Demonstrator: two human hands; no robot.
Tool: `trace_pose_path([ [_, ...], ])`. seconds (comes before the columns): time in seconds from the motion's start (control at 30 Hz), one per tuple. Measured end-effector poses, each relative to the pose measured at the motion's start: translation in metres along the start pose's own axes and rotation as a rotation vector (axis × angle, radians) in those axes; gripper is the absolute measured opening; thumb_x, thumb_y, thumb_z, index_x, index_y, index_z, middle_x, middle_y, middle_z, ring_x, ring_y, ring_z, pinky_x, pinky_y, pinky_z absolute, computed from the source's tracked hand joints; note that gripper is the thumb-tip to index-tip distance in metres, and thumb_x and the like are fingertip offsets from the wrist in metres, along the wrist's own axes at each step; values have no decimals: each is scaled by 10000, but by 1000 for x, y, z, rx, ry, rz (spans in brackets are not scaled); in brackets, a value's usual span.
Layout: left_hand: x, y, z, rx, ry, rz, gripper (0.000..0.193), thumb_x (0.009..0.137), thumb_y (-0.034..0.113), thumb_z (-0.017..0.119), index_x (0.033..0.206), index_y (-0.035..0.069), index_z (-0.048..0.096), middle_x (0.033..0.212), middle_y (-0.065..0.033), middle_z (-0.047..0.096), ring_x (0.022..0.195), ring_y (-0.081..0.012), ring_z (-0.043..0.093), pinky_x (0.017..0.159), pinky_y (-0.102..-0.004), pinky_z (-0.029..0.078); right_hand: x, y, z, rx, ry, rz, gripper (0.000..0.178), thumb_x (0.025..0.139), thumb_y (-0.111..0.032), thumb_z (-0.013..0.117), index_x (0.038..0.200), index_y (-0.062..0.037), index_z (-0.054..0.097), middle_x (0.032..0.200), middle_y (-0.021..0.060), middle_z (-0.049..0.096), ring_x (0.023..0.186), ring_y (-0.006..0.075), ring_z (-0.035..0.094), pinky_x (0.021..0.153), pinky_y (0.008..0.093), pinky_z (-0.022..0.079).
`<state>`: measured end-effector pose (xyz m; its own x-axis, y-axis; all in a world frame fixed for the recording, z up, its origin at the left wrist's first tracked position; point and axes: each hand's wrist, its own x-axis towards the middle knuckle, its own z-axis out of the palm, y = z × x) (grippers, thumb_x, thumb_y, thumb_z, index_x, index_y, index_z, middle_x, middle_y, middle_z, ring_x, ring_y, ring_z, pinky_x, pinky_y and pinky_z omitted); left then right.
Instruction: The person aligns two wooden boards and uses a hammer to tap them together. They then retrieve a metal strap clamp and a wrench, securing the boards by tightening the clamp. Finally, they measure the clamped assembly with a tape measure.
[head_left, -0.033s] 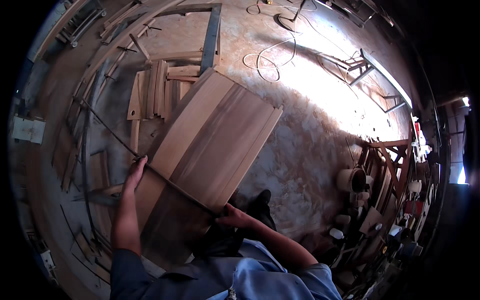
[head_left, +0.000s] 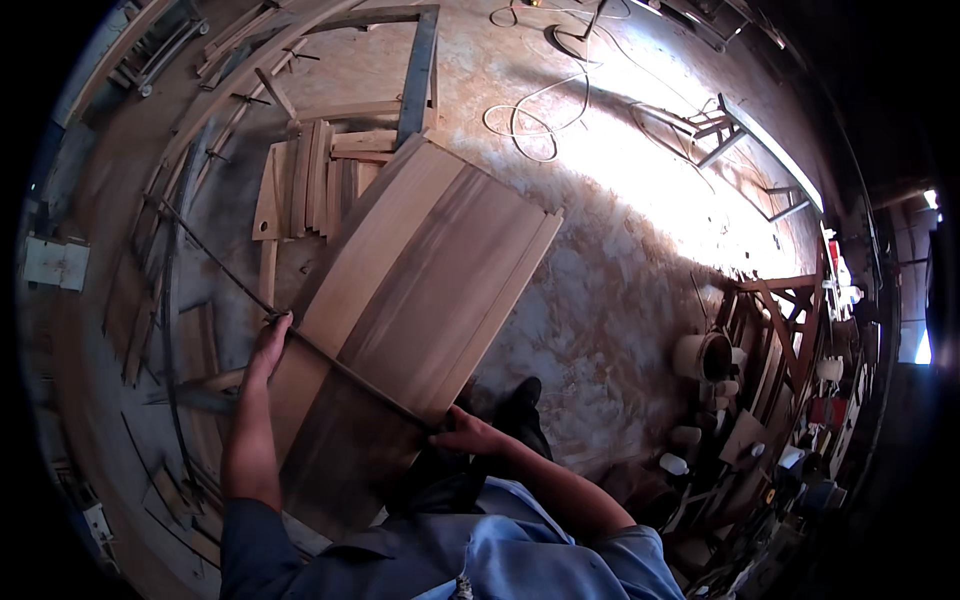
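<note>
A wide wooden panel [head_left: 430, 260], made of light and darker boards side by side, lies slanting in front of me. Across it runs a long thin dark metal bar clamp [head_left: 222, 261], which sticks out well past the panel's left edge. My left hand [head_left: 268, 348] is closed around the clamp at that left edge, thumb on top. At the panel's right edge my right hand [head_left: 470, 434] grips the clamp's near end, fingers curled in. The panel's near part lies in shadow by my legs, and what supports it is hidden.
Wooden pieces [head_left: 312, 180] are stacked beyond the panel's left side, next to a blue-grey frame [head_left: 418, 80]. A pale cable [head_left: 530, 132] loops over the floor. To the right stand a bucket [head_left: 703, 356], several containers and a wooden rack [head_left: 780, 300]. My shoe [head_left: 522, 400] is beside the panel.
</note>
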<state>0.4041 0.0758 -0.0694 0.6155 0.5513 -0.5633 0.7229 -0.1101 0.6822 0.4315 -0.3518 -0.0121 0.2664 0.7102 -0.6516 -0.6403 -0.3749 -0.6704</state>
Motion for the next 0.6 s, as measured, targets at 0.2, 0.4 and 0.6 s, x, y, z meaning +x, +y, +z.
trace_pose_path([
  [0.2,7,-2,-2,-5,-13,-18,649,849,529,538,1163,-37,590,1138,-111,611,1068,-166,527,928,-286,396,11,18,-4,-50,28,-34,689,790,-330,723,1305,-49,360,735,11,566,584,97,543,479,241,449],
  [0.4,-2,13,6,-88,-31,-18,661,843,509,555,1168,-65,578,1176,-138,598,1113,-195,519,957,-306,382,8,6,-8,-77,1,68,774,770,-379,733,1340,-35,337,703,3,524,581,91,528,479,237,451],
  [0.6,12,-7,1,18,14,-38,702,837,524,549,1192,-81,556,1200,-166,585,1136,-220,512,966,-319,379,8,8,-10,-142,4,71,813,762,-417,732,1353,-32,327,736,10,528,615,90,535,482,236,457],
])
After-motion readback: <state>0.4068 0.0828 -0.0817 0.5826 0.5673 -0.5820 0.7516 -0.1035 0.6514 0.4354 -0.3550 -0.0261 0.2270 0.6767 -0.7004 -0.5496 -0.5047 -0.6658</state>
